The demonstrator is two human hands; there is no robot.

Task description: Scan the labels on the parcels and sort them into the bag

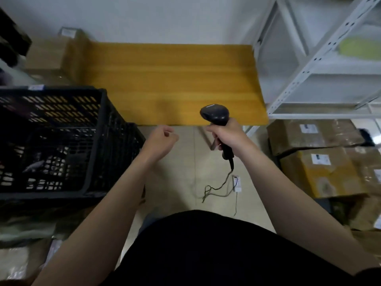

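My right hand grips the handle of a black barcode scanner, whose head points toward the near edge of the wooden table. The scanner's cable hangs to the floor. My left hand hovers just left of it with fingers curled and nothing in it. Cardboard parcels with white labels are stacked at the right, and another parcel stands at the table's left end. No bag can be made out with certainty.
A black slatted plastic crate stands at the left, dark items dimly visible inside. White metal shelving rises at the right behind the table. A small white tag lies on the tiled floor. More wrapped items lie at bottom left.
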